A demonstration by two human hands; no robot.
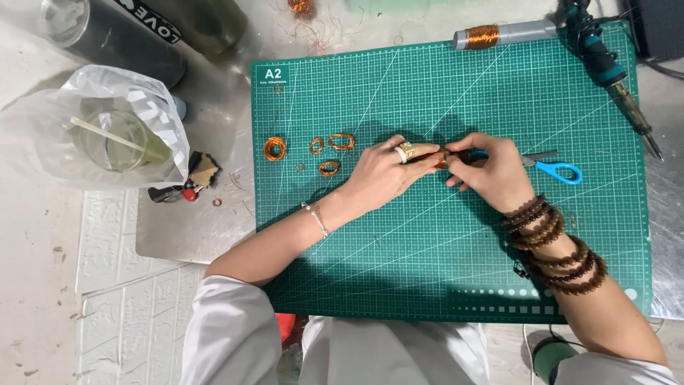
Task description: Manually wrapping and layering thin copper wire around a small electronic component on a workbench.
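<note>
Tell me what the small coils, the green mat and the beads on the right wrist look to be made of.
Small coils: likely bare or enamelled copper wire, shiny orange-brown, wound in rings.
Green mat: apparently matte rubbery plastic, printed with a white grid.
Beads: probably polished wood, dark brown with a soft sheen; could be stone.

I see a green cutting mat (427,249) ruled with a white grid and diagonal lines. The wire coils (330,151) on it are copper-orange, as is the winding on the grey spool (499,34). The scissors (559,170) have bright blue handles. My right wrist carries dark brown bead bracelets (552,242); my sleeves (235,335) are white. The soldering iron (605,64) has a teal grip.
</note>
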